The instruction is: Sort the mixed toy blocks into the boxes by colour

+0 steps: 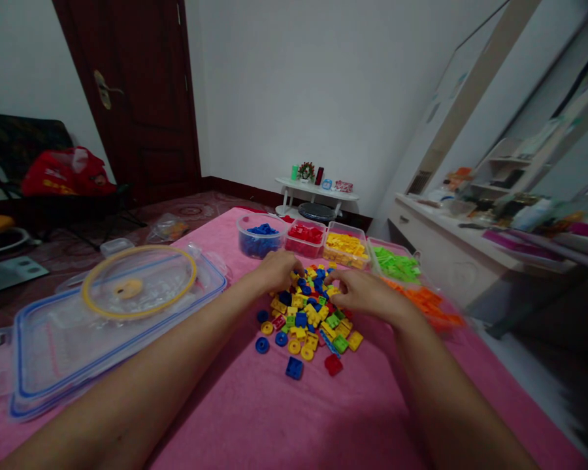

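Note:
A loose heap of toy building bricks (301,320) in yellow, blue, green and red lies on the pink cloth (255,418). At the heap's far left edge is my left hand (279,269), its fingers bent down among the bricks and mostly hidden. My right hand (357,290) reaches the far right side, thumb and forefinger curved but apart, with no brick visible between them. Nearest to me, a blue brick (294,368) and a red brick (333,365) lie apart from the heap. Round wheel-like pieces, one a blue ring (262,345), lie at the heap's left front.
Behind the heap stand clear tubs of blue (242,243), red (304,251), yellow (345,260) and green bricks (396,261). Orange bricks (428,305) sit right of my right hand. At left, a round yellow-rimmed lid (192,277) rests on a large blue-edged lid (53,372).

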A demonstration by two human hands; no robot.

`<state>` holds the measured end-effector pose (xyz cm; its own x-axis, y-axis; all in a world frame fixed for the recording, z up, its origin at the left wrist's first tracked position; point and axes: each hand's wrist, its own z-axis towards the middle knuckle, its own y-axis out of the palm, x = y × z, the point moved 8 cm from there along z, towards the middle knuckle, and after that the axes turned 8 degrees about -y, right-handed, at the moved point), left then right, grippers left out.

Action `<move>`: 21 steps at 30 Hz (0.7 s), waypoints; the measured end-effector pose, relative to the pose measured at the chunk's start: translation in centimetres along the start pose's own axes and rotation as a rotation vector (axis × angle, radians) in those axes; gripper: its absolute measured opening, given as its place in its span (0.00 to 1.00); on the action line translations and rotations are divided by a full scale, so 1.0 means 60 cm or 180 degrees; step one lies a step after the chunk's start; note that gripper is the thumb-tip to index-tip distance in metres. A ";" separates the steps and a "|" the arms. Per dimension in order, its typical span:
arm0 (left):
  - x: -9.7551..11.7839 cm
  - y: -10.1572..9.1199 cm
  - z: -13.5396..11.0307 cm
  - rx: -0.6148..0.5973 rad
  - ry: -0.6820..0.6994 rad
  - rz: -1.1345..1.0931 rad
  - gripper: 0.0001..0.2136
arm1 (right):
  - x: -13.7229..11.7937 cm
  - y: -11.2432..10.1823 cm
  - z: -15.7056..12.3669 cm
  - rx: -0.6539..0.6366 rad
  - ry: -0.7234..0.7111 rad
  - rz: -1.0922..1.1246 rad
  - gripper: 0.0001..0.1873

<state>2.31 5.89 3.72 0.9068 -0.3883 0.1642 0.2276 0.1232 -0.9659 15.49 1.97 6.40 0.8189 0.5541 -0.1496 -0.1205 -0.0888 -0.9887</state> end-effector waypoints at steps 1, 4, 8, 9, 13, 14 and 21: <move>-0.001 0.004 -0.001 -0.0054 0.0006 0.0049 0.16 | -0.003 -0.004 0.003 0.0140 -0.0030 0.0015 0.16; -0.004 0.016 -0.001 -0.0105 -0.0007 0.0055 0.15 | -0.016 -0.005 0.010 0.0288 -0.0074 0.0025 0.14; -0.012 0.013 0.001 -0.0038 -0.0076 -0.0113 0.12 | -0.032 0.019 0.008 -0.0174 -0.0170 -0.0067 0.15; -0.013 0.008 0.002 -0.0012 -0.0109 -0.0168 0.11 | -0.035 0.026 0.006 -0.0329 -0.0186 -0.0098 0.17; -0.015 -0.015 0.008 0.0147 -0.0291 -0.0669 0.12 | -0.045 0.046 0.000 -0.0610 -0.0137 -0.0243 0.24; -0.015 -0.017 0.010 0.0150 -0.0334 -0.0925 0.13 | -0.049 0.047 0.000 -0.0582 -0.0136 -0.0299 0.24; -0.022 0.006 0.017 -0.0149 -0.0709 -0.3102 0.20 | -0.048 0.038 0.004 -0.0449 -0.0155 -0.0241 0.14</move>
<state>1.59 7.38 3.34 0.3788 -0.1199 0.9177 0.8972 -0.1958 -0.3959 12.72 0.37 4.55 0.7940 0.6029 -0.0781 0.0232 -0.1585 -0.9871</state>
